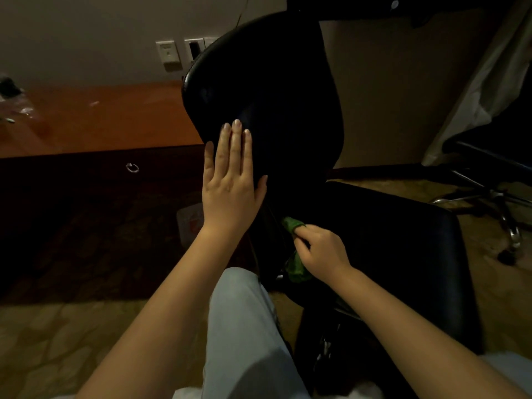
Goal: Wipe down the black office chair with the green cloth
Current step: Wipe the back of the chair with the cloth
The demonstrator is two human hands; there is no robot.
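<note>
1. My left hand (230, 180) lies flat, fingers spread wide, against the black office chair (267, 90) backrest.
2. My right hand (322, 250) is curled closed around the green cloth (290, 223), low where backrest meets seat.

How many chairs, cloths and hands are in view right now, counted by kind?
Office chairs: 2, the black office chair being wiped and a second chair at right
Green cloth: 1
Hands: 2, left hand and right hand
Total: 5
</note>
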